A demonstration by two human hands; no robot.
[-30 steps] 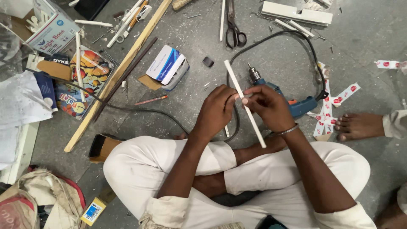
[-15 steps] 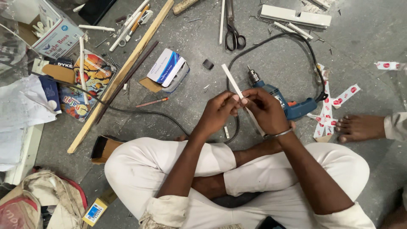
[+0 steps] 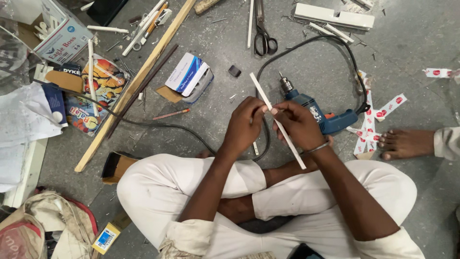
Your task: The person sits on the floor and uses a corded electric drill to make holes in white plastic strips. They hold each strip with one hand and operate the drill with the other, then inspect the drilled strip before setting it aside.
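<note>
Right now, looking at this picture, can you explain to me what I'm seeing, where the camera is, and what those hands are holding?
The camera sits on a person's head and looks straight down. That person sits cross-legged on a grey floor in white clothes. The left hand and the right hand together pinch a thin white strip, held slanted above the lap. Just beyond the hands lies a blue power drill with its black cord looped around it. Farther off are scissors, a long wooden stick, a small open box and red-and-white scraps. The bare foot at the right belongs to someone else.
</note>
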